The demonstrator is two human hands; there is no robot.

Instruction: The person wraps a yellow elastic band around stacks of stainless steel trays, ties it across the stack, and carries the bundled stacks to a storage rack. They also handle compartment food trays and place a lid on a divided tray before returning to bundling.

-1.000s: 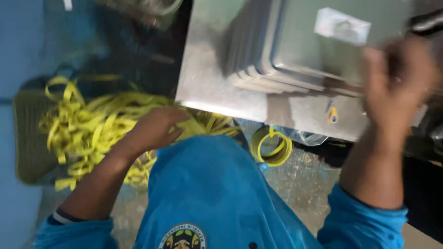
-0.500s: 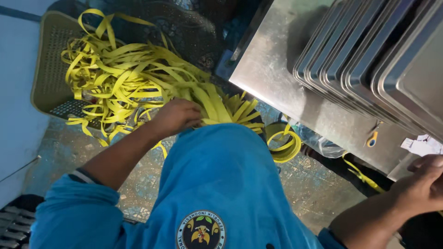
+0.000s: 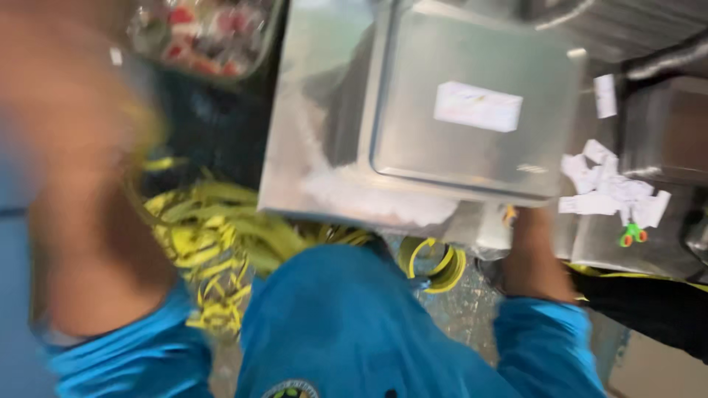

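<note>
The view is badly blurred. My left hand is raised close to the camera at the upper left, a smear of skin with a yellow streak beside it; whether it holds a strap cannot be told. My right forearm reaches up to the near edge of a stack of metal trays, and my right hand is mostly hidden under that edge. The top tray bears a white label. A heap of yellow straps lies below the steel table, beside my blue-clad knee.
A coil of yellow strap lies on the floor under the table edge. White paper slips and small green-and-orange scissors sit at the right. A container with red items stands at the upper left.
My left hand has lifted off the strap heap up towards the camera. My right hand has moved from the lower right to the trays' near edge. The view swung over the trays.
</note>
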